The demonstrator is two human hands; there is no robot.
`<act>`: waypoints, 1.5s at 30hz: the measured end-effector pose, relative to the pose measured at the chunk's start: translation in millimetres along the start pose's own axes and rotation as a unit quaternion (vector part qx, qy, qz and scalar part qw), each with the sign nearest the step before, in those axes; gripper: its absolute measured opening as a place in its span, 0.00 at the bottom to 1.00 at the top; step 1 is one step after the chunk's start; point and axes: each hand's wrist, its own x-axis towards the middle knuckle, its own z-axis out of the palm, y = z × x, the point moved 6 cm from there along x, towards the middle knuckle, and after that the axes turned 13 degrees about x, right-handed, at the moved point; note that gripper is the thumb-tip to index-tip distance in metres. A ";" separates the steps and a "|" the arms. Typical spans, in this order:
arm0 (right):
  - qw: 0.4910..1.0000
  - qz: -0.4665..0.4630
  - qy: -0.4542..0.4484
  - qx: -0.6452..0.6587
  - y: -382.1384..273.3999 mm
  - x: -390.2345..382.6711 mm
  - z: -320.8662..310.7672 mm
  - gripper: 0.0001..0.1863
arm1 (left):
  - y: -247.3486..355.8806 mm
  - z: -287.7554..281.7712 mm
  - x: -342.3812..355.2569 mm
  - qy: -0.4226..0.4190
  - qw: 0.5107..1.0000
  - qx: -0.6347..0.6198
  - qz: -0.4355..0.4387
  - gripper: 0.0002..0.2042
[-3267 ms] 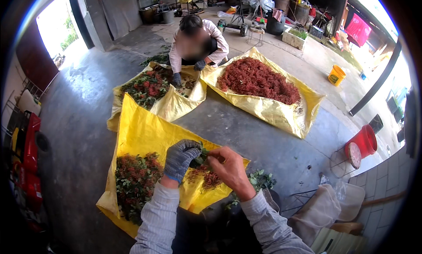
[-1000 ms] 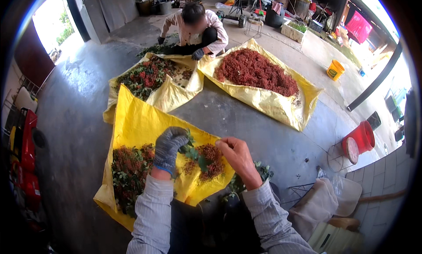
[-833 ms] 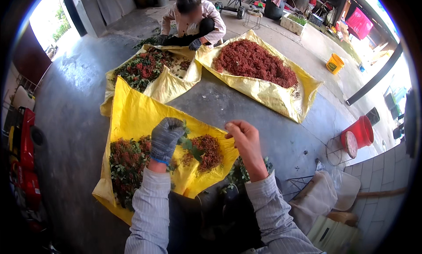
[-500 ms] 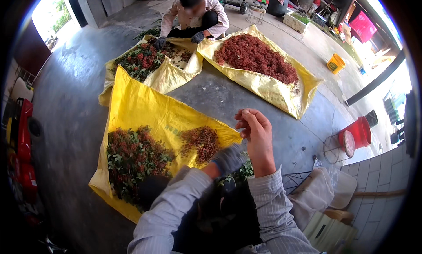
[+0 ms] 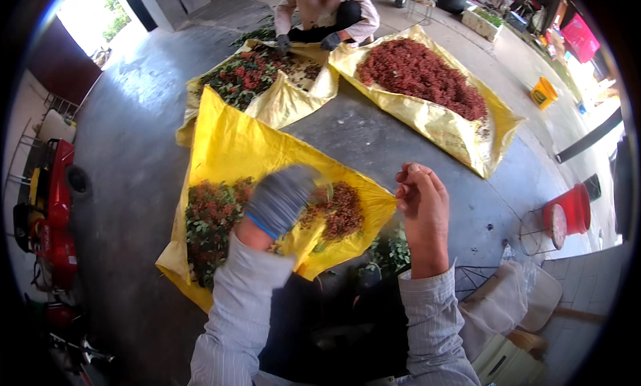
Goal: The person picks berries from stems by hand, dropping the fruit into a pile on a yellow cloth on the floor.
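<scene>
Gloved left hand [image 5: 280,199] hovers blurred over the yellow sheet [image 5: 234,146] of red berries [image 5: 340,209]; its grip cannot be told. Bare right hand [image 5: 422,206] has fingertips pinched together beside the sheet's corner.

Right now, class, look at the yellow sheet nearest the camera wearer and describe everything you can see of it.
The nearest yellow sheet looks like thin, glossy, crinkled plastic spread flat on the grey concrete floor. Its far half is bare. Its near half carries a mixed pile of green leaves and red bits and a smaller reddish-brown pile. The blurred, gloved left hand is above it, and the bare right hand is at its right corner.
</scene>
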 end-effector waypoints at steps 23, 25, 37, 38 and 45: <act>0.993 0.092 -0.027 -0.062 60.4 4.9 56.4 0.10 | -37.0 362.5 -273.0 -0.307 0.745 -0.001 -0.592 0.40; 0.993 0.098 -0.026 -0.060 63.3 5.8 56.5 0.11 | -31.3 365.1 -264.5 -0.315 0.740 -0.001 -0.594 0.38; 0.987 0.143 -0.055 -0.037 67.1 1.8 67.0 0.11 | -82.0 371.8 -347.9 -0.106 0.728 -0.086 -0.672 0.13; 0.987 0.143 -0.059 -0.039 65.0 0.1 69.1 0.11 | -90.3 359.8 -359.2 -0.082 0.731 -0.088 -0.672 0.13; 0.983 0.144 -0.084 -0.076 68.7 -5.9 73.6 0.11 | -105.7 277.3 -356.6 0.028 0.488 -0.379 -0.786 0.08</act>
